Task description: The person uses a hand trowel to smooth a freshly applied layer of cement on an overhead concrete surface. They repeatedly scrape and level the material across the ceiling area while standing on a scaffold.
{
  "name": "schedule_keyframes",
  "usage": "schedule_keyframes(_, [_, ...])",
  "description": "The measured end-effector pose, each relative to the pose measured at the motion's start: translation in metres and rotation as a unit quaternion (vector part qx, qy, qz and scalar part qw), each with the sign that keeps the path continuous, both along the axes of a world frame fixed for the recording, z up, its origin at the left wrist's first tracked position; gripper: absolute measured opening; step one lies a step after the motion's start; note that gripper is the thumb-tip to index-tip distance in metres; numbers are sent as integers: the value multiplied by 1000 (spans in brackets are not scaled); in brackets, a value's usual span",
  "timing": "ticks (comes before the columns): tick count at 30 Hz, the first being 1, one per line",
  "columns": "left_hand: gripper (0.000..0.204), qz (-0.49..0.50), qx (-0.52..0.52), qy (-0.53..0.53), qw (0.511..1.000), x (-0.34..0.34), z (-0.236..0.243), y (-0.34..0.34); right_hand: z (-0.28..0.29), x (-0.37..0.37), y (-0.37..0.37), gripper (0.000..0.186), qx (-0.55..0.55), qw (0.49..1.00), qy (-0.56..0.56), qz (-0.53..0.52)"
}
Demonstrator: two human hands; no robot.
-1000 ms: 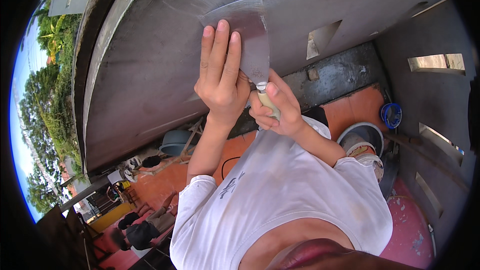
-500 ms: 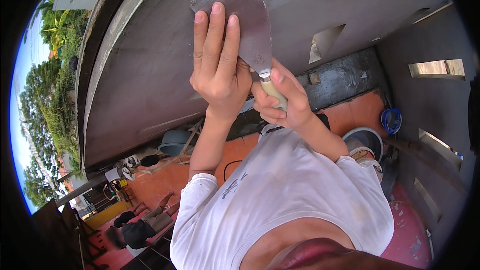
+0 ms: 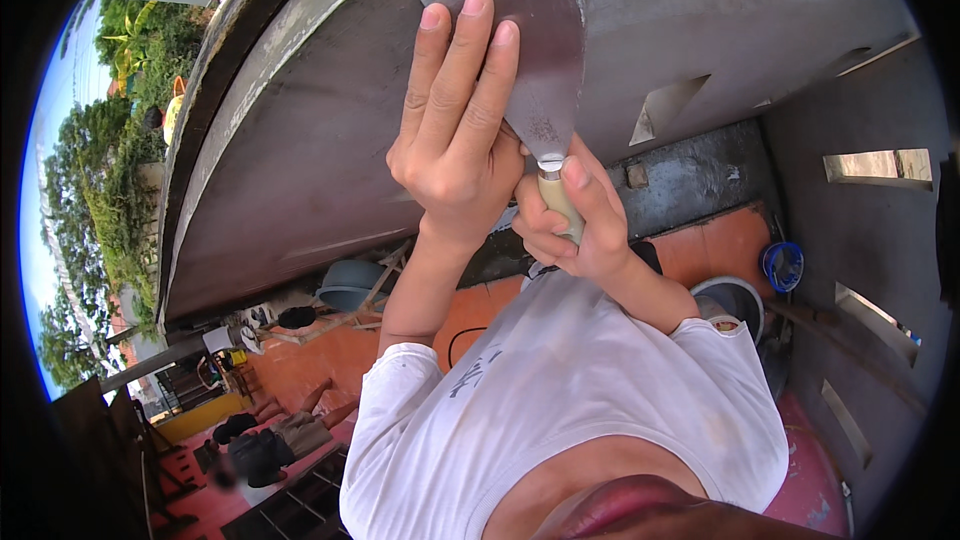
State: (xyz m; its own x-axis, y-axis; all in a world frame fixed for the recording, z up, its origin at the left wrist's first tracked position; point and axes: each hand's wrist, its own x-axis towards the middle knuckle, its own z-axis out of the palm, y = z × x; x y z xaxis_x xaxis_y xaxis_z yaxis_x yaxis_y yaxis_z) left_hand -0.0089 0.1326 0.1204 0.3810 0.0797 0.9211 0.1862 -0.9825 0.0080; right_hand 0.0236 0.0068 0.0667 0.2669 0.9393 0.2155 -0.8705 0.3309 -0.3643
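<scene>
A wide metal scraper [image 3: 550,60] with a pale handle lies with its blade against the upper grey plastered wall [image 3: 290,140], a small smear of grey material at the blade's top left corner. My left hand [image 3: 455,130] has three fingers stretched flat over the left part of the blade; its thumb and forefinger are mostly hidden beside the blade's base. My right hand [image 3: 585,210] is wrapped round the scraper's handle, thumb along it just below the metal collar.
A side wall [image 3: 880,230] with slotted openings is at the right. Below are orange tiles [image 3: 700,240], a blue container [image 3: 782,266], a large grey basin [image 3: 735,295] and a teal tub [image 3: 350,285]. People [image 3: 275,450] are at the lower left; trees [image 3: 90,220] show beyond the wall.
The scraper and both hands moved upward in the view, then rightward over the wall. A smear of grey material now shows at the blade's top left corner.
</scene>
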Motion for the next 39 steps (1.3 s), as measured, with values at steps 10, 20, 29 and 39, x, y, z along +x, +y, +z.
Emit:
schedule_keyframes(10, [52,-20,0,-37,999,11,10,-1,8,14,1,47,11,1000,-26,5])
schedule_keyframes(20, [48,-34,-363,404,839,-45,-180,-82,-165,31,-99,34,-420,903,-89,35])
schedule_keyframes(29, [42,-204,-449,502,711,-50,-219,-137,-245,64,-275,43,-651,509,-560,60])
schedule_keyframes(39, [49,-294,-512,500,634,-17,-199,-227,-197,67,-249,30,-525,700,-429,-226])
